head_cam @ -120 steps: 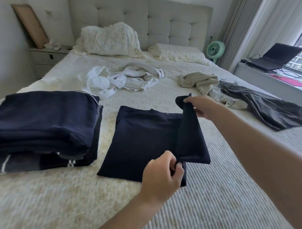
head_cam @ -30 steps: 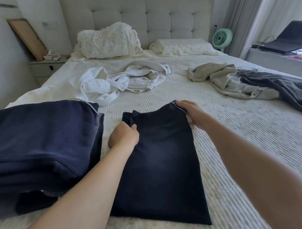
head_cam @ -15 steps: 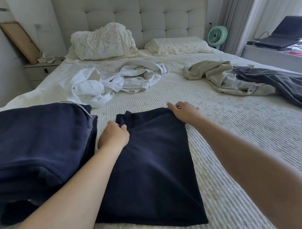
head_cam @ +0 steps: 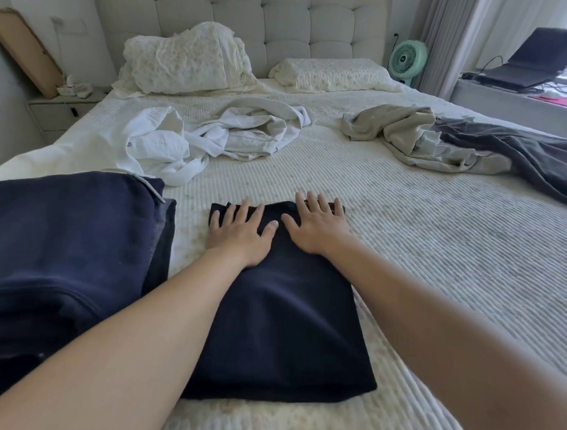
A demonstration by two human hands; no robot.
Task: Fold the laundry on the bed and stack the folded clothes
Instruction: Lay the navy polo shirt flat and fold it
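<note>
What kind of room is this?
A bedroom, almost certainly in a home. A made bed with a tufted headboard and pillows fills the view, a nightstand stands beside it, and loose laundry lies on the covers.

2 hands [head_cam: 241, 235] [head_cam: 319, 228], 1 navy stack [head_cam: 68, 254], 1 folded navy item [head_cam: 279, 327], 1 white heap [head_cam: 208, 137], 1 beige garment [head_cam: 411, 136], 1 grey garment [head_cam: 514, 155], 2 pillows [head_cam: 186, 60] [head_cam: 328, 73], 1 fan [head_cam: 407, 57], 1 laptop [head_cam: 537, 61].
</note>
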